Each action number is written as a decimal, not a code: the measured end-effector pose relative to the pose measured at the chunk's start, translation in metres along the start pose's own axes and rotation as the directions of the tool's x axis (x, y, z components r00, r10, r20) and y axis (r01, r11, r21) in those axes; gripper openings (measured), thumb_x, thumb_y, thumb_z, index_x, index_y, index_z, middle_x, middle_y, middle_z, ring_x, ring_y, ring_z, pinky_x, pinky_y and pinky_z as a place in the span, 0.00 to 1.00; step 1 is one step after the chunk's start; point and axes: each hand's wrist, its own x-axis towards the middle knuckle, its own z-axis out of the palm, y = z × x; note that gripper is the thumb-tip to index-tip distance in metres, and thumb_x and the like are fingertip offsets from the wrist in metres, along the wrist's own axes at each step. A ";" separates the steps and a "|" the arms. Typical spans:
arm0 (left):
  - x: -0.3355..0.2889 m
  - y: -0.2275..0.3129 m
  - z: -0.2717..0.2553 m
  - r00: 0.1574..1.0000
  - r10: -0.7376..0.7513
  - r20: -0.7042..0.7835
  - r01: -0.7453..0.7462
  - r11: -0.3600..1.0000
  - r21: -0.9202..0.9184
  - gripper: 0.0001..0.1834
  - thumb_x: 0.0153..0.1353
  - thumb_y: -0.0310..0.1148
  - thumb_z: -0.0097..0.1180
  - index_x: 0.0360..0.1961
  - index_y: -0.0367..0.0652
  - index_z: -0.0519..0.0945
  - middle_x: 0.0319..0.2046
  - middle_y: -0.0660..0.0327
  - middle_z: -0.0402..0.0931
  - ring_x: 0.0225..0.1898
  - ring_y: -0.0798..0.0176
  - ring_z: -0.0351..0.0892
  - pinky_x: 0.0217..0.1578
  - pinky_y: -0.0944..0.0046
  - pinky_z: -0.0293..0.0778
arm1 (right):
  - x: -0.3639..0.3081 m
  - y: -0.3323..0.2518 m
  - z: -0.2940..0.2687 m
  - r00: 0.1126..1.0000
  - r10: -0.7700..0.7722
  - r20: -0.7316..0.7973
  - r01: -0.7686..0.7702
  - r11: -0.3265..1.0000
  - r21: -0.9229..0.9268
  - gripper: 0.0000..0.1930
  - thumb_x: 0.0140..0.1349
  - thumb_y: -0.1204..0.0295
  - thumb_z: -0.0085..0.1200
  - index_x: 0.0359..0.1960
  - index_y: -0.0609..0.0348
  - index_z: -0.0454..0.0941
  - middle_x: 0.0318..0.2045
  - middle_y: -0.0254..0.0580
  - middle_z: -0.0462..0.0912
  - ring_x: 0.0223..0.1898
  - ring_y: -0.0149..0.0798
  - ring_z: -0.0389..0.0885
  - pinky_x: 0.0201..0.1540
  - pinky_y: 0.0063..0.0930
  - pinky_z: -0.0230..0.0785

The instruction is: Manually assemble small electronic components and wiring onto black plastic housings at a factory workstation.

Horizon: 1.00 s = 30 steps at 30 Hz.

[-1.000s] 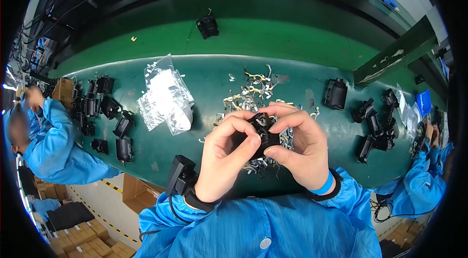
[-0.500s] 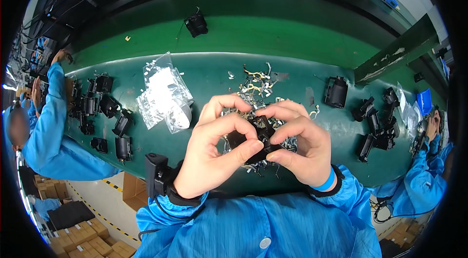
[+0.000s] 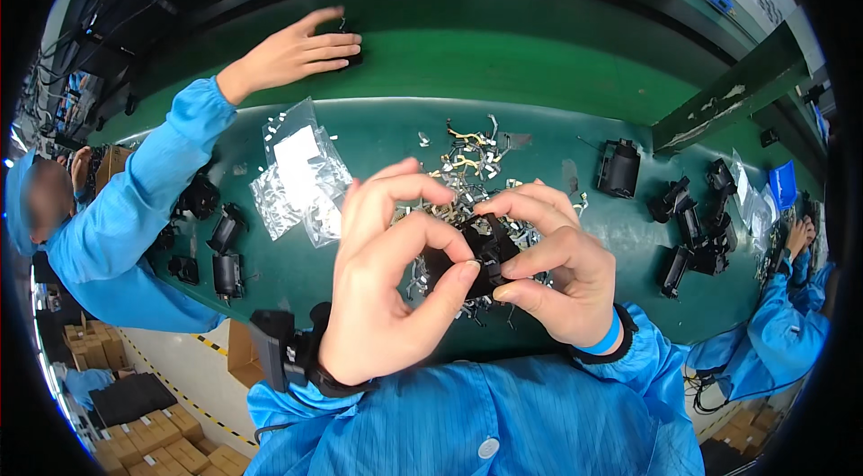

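A black plastic housing is held between my two hands above the table. My left hand pinches its left side between thumb and index finger, the other fingers raised. My right hand grips its right side with thumb and fingertips. Small details on the housing are too dark to make out. Beneath and beyond it lies a pile of small wired connectors, partly hidden by my hands. To the left rests a clear plastic bag with small white parts.
A similar black housing stands to the right, with several more grouped farther right and others at left. A co-worker's hand reaches across the far left of the green table. Another co-worker's hands work at far right.
The co-worker on the left has reached inward and covers the black part on the far side. My left hand has shifted slightly left and turned; the housing stays held.
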 end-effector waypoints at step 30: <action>0.014 -0.021 -0.032 0.953 0.080 0.291 -0.005 0.969 -0.249 0.12 0.38 0.34 0.76 0.26 0.45 0.86 0.43 0.57 0.74 0.56 0.50 0.69 0.64 0.46 0.56 | 0.010 -0.018 -0.001 0.966 0.130 0.223 -0.097 0.984 -0.150 0.24 0.48 0.68 0.70 0.46 0.52 0.72 0.49 0.36 0.81 0.56 0.44 0.74 0.68 0.59 0.44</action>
